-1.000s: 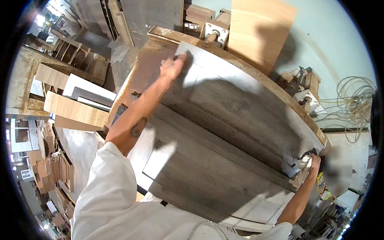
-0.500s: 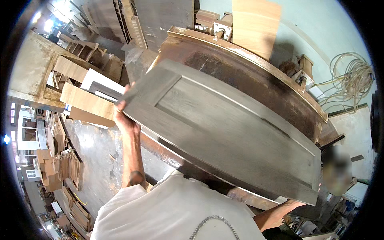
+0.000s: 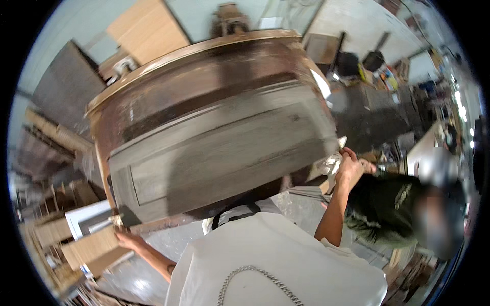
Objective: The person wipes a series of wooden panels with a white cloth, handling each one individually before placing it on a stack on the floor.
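A large grey wooden door panel (image 3: pixel 219 158) with a recessed field is lifted off a brown worktable (image 3: pixel 168 86) and tilted in front of me. My left hand (image 3: pixel 124 235) grips its lower left corner from below. My right hand (image 3: pixel 346 164) holds the panel's right edge, with a white rag (image 3: pixel 329 164) bunched between palm and wood. My white shirt and a neck chain fill the bottom of the view.
Another person in a dark green top (image 3: pixel 388 209) stands close at my right. Stacked light wood boards (image 3: pixel 81 245) lie at lower left. A tan board (image 3: pixel 148 30) and a grey panel (image 3: pixel 64 92) lean at the back; cluttered benches (image 3: pixel 388 97) at right.
The panel has swung from lying on the table to being carried at both ends. My view has turned right, bringing the other person into view.
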`<state>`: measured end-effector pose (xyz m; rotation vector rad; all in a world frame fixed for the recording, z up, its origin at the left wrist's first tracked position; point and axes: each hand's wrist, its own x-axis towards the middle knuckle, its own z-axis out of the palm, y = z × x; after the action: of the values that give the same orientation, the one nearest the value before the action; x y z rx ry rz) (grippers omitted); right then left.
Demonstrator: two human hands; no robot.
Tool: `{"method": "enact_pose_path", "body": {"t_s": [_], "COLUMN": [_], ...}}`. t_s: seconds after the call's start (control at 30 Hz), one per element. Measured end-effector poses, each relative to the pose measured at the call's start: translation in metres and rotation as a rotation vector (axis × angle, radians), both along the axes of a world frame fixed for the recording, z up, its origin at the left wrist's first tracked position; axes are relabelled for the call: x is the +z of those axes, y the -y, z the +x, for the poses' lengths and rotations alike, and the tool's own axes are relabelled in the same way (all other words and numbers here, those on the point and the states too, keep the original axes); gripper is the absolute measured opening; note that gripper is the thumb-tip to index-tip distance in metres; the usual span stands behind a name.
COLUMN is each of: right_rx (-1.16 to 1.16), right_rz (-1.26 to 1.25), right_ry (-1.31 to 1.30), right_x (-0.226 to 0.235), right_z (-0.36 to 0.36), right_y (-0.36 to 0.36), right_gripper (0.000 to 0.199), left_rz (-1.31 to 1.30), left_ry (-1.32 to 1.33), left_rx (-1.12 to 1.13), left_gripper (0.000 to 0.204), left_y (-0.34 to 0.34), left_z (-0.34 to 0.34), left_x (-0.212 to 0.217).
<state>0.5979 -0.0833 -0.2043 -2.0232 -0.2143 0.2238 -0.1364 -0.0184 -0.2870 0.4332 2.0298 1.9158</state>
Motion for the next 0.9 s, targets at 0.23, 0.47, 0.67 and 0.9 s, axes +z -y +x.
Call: {"method": "enact_pose_path", "body": {"t_s": [0.23,0.47,0.67,0.9], "right_rx": [0.363,0.365,0.312,0.055], "right_rz": [-0.221,-0.329,0.05,0.47], "right_ry": [0.093,0.051,-0.154,-0.078], "right_x": [-0.041,-0.054,-0.073,-0.059], "right_z": [0.023,0.007,0.034,0.034], "right_y": [0.042,0.005,-0.005,-0.008], "right_gripper": [0.051,0.054,0.041,0.017], "left_rz": [-0.506,-0.104,-0.156,-0.803], "left_ry": [-0.453,-0.064,-0.189,-0.542], "left_rx": [0.047,-0.222,-0.359,-0.422], "left_gripper": [0.062,0.055,0.052,0.056], "left_y": [-0.003,-0.023,-0.023,-0.034], "left_z": [-0.057,-0.001,-0.015,0.001], "left_x": [-0.063,-0.066,-0.083,-0.064]}}
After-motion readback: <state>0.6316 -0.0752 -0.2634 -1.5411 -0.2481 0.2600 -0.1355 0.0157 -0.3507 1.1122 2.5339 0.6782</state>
